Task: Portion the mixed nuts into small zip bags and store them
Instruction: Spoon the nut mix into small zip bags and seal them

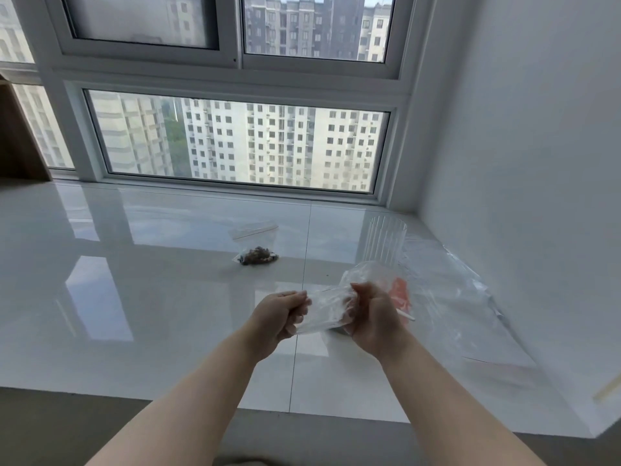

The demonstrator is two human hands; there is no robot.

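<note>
A small clear zip bag (327,306) hangs in the air between both hands, above the glossy white ledge (151,297). My left hand (280,316) pinches its left edge and my right hand (373,317) grips its right side with curled fingers. I see no nuts in it. Farther back on the ledge lies another small zip bag (257,245) with a dark heap of mixed nuts at its bottom.
A clear ribbed plastic cup (386,243) stands at the right, behind my right hand. A large crumpled clear plastic bag (470,297) spreads along the right wall, with something orange-red (400,292) and a thin white stick (406,316) beneath it. A window lines the far edge.
</note>
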